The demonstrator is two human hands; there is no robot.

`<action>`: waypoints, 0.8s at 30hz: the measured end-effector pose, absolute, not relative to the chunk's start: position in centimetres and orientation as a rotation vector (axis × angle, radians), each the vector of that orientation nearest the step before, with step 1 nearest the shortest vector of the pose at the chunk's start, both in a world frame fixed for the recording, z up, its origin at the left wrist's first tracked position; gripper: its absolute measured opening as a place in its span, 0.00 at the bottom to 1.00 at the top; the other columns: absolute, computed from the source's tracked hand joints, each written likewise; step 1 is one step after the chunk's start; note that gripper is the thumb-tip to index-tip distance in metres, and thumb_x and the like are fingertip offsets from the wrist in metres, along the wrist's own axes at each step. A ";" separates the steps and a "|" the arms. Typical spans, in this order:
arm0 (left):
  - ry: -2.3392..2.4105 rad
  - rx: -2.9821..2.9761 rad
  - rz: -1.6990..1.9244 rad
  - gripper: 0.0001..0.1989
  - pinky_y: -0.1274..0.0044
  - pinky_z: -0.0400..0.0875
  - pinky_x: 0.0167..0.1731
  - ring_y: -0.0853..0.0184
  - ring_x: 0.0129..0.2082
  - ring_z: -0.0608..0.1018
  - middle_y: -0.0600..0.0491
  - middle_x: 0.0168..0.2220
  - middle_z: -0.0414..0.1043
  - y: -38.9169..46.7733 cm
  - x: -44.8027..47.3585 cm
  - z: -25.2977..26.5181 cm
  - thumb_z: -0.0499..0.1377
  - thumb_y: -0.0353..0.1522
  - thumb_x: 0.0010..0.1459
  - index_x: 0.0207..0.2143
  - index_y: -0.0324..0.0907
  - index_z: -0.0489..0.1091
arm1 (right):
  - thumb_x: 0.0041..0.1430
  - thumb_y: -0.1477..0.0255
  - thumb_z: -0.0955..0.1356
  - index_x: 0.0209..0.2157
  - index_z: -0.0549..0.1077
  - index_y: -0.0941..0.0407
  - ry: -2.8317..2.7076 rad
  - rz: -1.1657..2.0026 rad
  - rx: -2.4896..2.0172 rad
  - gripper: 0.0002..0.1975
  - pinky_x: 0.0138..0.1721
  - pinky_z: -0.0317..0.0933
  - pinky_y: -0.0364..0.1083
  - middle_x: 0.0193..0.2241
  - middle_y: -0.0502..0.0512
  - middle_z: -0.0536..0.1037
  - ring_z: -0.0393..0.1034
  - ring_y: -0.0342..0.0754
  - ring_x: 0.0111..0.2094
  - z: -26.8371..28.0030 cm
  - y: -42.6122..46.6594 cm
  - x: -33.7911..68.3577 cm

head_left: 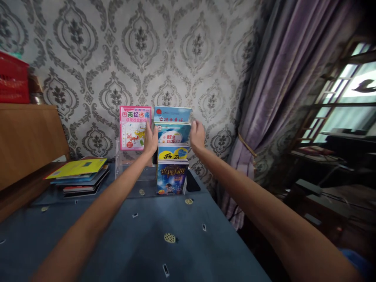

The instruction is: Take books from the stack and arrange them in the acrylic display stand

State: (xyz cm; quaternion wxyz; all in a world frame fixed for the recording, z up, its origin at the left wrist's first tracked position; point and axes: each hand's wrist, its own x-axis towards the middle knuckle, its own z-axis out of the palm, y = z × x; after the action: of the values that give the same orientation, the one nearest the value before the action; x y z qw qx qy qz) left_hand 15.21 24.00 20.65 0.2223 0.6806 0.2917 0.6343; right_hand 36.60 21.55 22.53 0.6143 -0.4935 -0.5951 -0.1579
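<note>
Books stand in a stepped row, one in front of another, on the cloth-covered table. At the back is a light-blue book (172, 113), and before it stands a teal book (174, 135) with a white patch on its cover. Lower in front are a yellow-and-blue book (172, 152) and a dark-blue book (172, 178). My left hand (150, 138) is closed at the teal book's left edge. On its right edge my right hand (197, 136) is closed with curled fingers; some fingertips are hidden. A pink-bordered book (132, 129) stands behind my left hand.
Several books lie in a pile (84, 174) at the left, near a wooden cabinet (32, 137) with a red basket (13, 78) on top. A clear stand (118, 162) and a black flat object (193, 182) flank the row. A purple curtain (264, 86) hangs right.
</note>
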 end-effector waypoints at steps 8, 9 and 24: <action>0.957 2.808 1.678 0.25 0.52 0.38 0.68 0.52 0.70 0.55 0.44 0.68 0.57 21.5 15.0 22.4 0.46 0.34 0.69 0.67 0.44 0.57 | 0.73 0.63 0.51 0.62 0.65 0.58 -1.759 -0.791 -1.351 0.26 0.65 0.46 0.64 0.65 0.64 0.66 0.56 0.58 0.66 23.3 17.1 32.7; 0.997 2.815 1.663 0.25 0.51 0.41 0.67 0.51 0.69 0.57 0.42 0.68 0.59 21.5 15.1 22.5 0.46 0.33 0.68 0.66 0.43 0.57 | 0.74 0.63 0.51 0.62 0.66 0.58 -1.761 -0.787 -1.380 0.26 0.65 0.46 0.66 0.64 0.65 0.67 0.57 0.59 0.66 23.4 17.1 32.5; 0.902 2.760 1.762 0.26 0.60 0.53 0.66 0.55 0.67 0.60 0.46 0.68 0.57 20.6 11.9 21.2 0.45 0.27 0.66 0.66 0.46 0.56 | 0.73 0.64 0.52 0.66 0.60 0.56 -1.739 -0.789 -1.295 0.26 0.67 0.46 0.62 0.69 0.61 0.59 0.51 0.56 0.69 21.2 15.1 33.3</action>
State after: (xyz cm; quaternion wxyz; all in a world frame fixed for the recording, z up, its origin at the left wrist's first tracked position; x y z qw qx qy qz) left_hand 11.87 20.62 21.16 -0.1270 0.8060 0.2636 0.5146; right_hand 33.29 15.06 21.16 0.4050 -0.5132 -0.6891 -0.3126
